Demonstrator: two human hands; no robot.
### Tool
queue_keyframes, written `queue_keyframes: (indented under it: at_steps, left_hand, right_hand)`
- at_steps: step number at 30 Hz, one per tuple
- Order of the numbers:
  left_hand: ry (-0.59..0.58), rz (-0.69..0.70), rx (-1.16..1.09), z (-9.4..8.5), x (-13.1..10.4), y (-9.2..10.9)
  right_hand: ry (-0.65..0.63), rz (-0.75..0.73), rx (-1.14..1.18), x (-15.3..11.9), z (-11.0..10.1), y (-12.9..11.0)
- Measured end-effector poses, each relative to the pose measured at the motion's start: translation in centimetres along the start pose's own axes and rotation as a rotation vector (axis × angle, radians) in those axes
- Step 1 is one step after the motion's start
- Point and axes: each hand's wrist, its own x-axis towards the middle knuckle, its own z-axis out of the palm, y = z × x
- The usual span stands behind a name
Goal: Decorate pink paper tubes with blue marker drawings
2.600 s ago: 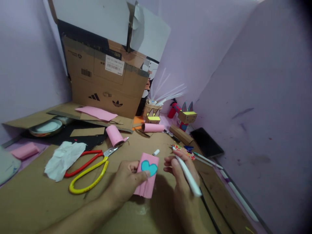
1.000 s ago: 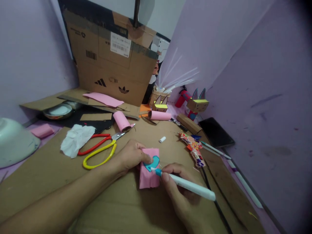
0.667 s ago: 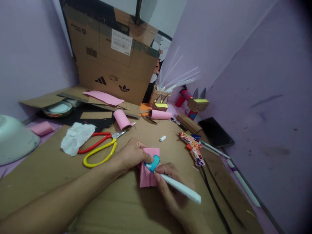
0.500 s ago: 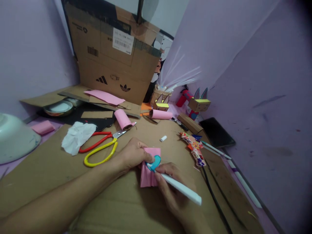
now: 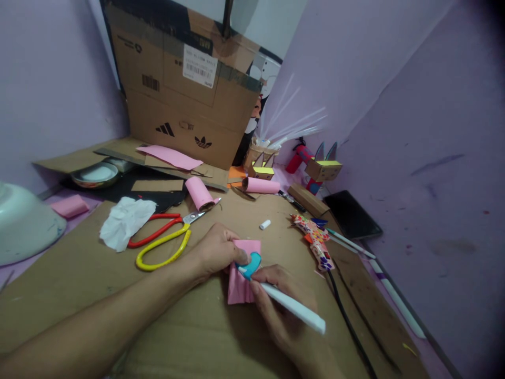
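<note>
Single cam, head-worn, abt over the tabletop's [image 5: 11, 273] near edge, facing fwd & down. Wide-angle; hands [image 5: 215, 250] v. close, low ctr of view. Looks across to far edge w/ cardboard box [image 5: 169, 113] further off, up top; R edge slants away alongside R wall [image 5: 430, 158].

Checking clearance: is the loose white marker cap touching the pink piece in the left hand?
Apart: the head view shows bare cardboard between the white marker cap and the pink piece.
</note>
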Motion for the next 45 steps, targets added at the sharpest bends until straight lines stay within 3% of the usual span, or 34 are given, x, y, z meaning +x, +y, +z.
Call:
queue_keyframes:
  at_steps: [18, 38, 40, 44, 45]
  left_hand:
    - [0.008, -0.007, 0.018, 0.1, -0.1, 0.2]
    - [0.006, -0.026, 0.005, 0.0, -0.3, 0.3]
    - [0.008, -0.028, 0.0, 0.0, -0.5, 0.5]
    - [-0.01, -0.024, -0.008, 0.1, -0.6, 0.6]
    - [-0.011, -0.019, -0.006, 0.0, -0.6, 0.5]
  right_hand:
    - [-0.03, 0.05, -0.075, -0.3, -0.3, -0.1]
    - [-0.022, 0.235, -0.036, -0.6, -0.6, -0.4]
    - [0.043, 0.287, 0.002, -0.9, -0.6, -0.2]
    - [0.407, 0.44, 0.232, -1.0, -0.4, 0.7]
    - [0.45, 0.481, 0.304, -0.9, -0.3, 1.0]
